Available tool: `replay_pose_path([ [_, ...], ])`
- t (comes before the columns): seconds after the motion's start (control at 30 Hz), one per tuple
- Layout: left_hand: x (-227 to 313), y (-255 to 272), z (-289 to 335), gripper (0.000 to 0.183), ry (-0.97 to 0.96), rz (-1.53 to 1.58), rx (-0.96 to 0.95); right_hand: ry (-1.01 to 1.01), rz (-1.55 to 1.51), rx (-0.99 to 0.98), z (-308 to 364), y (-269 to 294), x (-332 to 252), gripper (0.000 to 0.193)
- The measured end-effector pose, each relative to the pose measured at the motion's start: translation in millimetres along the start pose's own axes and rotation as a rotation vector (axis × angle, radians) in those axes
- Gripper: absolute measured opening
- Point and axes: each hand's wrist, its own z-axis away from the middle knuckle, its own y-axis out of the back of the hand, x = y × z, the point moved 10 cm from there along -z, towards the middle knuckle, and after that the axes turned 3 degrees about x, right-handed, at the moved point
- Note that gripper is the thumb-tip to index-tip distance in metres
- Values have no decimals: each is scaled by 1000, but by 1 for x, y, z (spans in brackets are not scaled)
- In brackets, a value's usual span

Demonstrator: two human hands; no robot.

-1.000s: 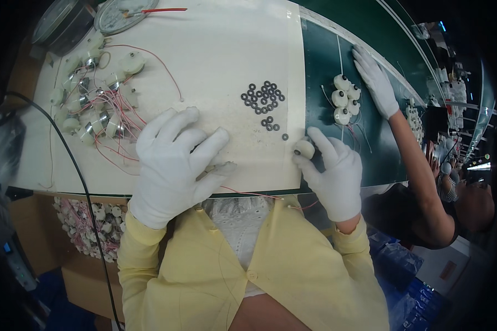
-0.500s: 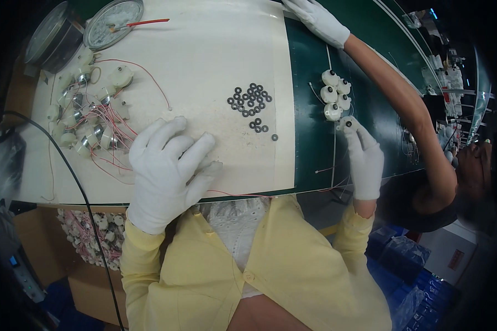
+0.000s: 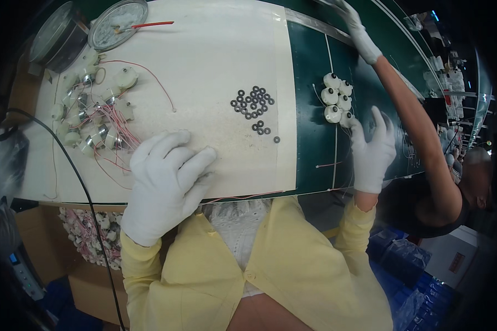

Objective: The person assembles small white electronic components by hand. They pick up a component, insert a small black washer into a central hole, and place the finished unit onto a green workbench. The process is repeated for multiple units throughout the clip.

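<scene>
My right hand (image 3: 374, 149), in a white glove, is open with thumb and fingers apart. Its thumb is beside the nearest white motor (image 3: 346, 119) in a cluster of several round white motors (image 3: 331, 96) on the green surface. These motors carry small black rings on top. Over the white mat, my gloved left hand (image 3: 168, 179) hovers palm down, its fingers loosely bent and apart, nothing visible in them. Right of it lie several small black rings (image 3: 252, 102). To its upper left is a pile of white-and-silver motors (image 3: 88, 110) with red and white wires (image 3: 116, 122).
A lidded-looking round tub (image 3: 58, 38) and a dish of pale grease (image 3: 117, 26) with a red-handled brush stand far left. A black cable (image 3: 74, 171) crosses the left side. Below sits a carton (image 3: 91, 287) of parts. A co-worker's arm (image 3: 411, 105) reaches across at right.
My right hand has let go of a white motor, leaving it at the cluster's near end, and opened. My left hand shifted slightly nearer. The co-worker's gloved hand moved right.
</scene>
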Motion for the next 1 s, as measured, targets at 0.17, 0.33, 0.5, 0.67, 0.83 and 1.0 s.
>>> replay_pose_path([
  [0.17, 2, 24, -5, 43, -20, 85, 221, -8, -550, 103, 1, 52, -58, 49],
  [0.33, 10, 41, -12, 42, 12, 473, 296, 546, -917, -258, 6, 61, -201, 42],
  [0.5, 20, 36, -7, 39, 116, 546, 303, 690, -1187, -249, 18, 64, -235, 51],
  [0.67, -5, 48, -9, 35, 126, 121, 310, 404, -1842, -358, 27, 39, -207, 92],
  [0.83, -77, 92, -22, 30, 334, -317, 584, 836, -1884, -659, 6, 62, -184, 92],
  [1.0, -127, 71, -40, 29, 434, -590, 291, 740, -901, -821, 21, 21, -146, 57],
])
